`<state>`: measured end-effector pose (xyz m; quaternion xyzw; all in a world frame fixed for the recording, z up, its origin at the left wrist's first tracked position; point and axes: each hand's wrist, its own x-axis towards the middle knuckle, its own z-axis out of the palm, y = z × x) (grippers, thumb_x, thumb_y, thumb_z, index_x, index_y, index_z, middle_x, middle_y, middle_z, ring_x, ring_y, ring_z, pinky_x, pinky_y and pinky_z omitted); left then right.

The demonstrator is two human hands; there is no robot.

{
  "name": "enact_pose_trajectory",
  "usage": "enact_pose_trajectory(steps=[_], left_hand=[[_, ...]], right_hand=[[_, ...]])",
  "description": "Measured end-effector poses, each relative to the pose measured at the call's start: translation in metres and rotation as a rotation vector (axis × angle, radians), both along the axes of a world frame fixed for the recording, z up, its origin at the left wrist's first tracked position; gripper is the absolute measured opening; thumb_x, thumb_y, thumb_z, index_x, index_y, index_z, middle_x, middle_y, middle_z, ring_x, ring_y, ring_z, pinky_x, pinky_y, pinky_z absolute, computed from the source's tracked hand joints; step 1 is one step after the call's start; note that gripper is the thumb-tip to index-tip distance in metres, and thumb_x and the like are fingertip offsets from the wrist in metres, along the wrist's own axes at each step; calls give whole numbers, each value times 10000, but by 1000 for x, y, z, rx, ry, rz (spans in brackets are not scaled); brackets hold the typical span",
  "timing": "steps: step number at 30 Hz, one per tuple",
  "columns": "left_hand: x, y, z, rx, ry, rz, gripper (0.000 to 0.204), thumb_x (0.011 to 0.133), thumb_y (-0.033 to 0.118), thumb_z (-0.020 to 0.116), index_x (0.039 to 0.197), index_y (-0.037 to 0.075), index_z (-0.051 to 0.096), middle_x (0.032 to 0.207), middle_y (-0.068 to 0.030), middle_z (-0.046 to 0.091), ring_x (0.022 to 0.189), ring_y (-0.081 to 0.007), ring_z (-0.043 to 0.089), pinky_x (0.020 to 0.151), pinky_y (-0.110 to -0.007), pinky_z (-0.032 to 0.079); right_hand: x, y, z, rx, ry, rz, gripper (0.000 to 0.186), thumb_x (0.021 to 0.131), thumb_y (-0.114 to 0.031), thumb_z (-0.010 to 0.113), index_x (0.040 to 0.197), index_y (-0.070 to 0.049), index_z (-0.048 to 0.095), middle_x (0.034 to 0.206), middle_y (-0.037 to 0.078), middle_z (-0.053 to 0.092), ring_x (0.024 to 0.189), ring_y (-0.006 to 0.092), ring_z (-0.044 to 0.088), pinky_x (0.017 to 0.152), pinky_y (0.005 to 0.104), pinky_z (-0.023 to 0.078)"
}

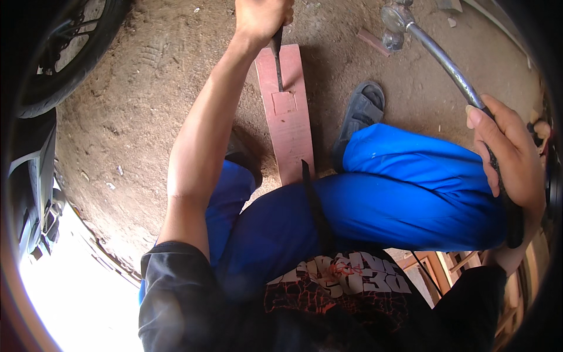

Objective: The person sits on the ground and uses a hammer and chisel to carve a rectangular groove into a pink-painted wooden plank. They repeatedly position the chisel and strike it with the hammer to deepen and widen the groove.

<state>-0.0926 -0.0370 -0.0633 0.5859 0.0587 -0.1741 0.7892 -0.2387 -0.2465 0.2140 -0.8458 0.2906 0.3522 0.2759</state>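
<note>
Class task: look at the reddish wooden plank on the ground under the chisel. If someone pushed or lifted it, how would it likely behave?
The reddish plank looks flat and thick, so it is probably stiff and unlikely to roll or tip. It lies on loose dirt ground, so a push might slide it. The left hand sets the chisel at a cut recess, perhaps a weaker spot.

Bare dirt floor (146, 88), a dark tyre (64, 53) at left, and glaring sunlight lower left.

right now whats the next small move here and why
Probably swing the metal-handled hammer down onto the dark steel chisel. The left hand stands its tip at the square recess in the reddish wooden plank, while the right hand holds the hammer raised.
</note>
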Motion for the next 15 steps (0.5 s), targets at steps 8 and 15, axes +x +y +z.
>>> enact_pose_trajectory(steps=[8, 15], left_hand=[[-2, -12, 7, 50, 4, -110, 276, 907, 126, 646, 688, 118, 479, 563, 30, 477, 430, -73, 434, 393, -263, 346], [-1, 2, -3, 125, -85, -93, 218, 862, 190, 666, 722, 46, 581, 595, -25, 574, 506, -99, 542, 481, -297, 451]], right_hand=[[25, 3, 0, 217, -122, -230, 338, 1007, -378, 529, 976, -43, 565, 603, -16, 459, 358, 72, 396, 309, 220, 312], [69, 32, -8, 337, -490, -218, 315, 1063, -339, 433, 1032, -39, 522, 630, -25, 461, 339, 31, 371, 263, 196, 326]])
